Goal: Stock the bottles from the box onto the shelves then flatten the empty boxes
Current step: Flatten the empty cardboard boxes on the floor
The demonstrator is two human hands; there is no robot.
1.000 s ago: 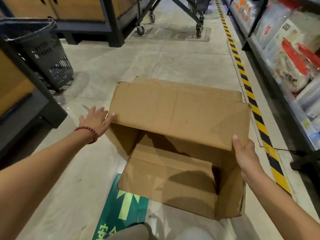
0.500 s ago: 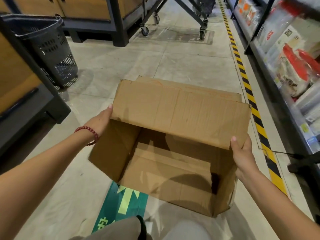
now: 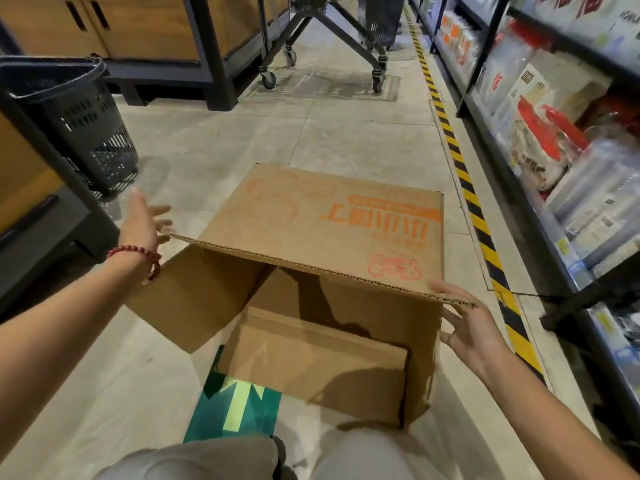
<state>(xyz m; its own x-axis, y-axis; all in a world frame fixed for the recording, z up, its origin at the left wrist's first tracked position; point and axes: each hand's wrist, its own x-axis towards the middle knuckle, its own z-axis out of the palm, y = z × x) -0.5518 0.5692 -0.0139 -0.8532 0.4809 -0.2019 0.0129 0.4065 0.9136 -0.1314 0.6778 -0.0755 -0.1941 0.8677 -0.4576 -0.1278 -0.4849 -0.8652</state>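
An empty brown cardboard box (image 3: 329, 230) lies on its side on the shop floor in front of me, its open end facing me and orange print on its upper face. Inside I see only bare cardboard flaps, no bottles. My left hand (image 3: 145, 220) hovers beside the box's upper left corner with fingers spread, a red bead bracelet on the wrist. My right hand (image 3: 464, 320) is at the upper right corner with straight fingers touching the flap's edge.
A dark plastic shopping basket (image 3: 79, 123) stands at the left by a wooden cabinet. A wheeled trolley frame (image 3: 329, 46) is farther down the aisle. Stocked shelves (image 3: 554, 150) run along the right behind a yellow-black floor stripe (image 3: 464, 181). A green floor sticker (image 3: 239, 403) lies under the box.
The box has tipped away from me so its printed face now shows on top. Both hands have let go of the flap's corners and opened.
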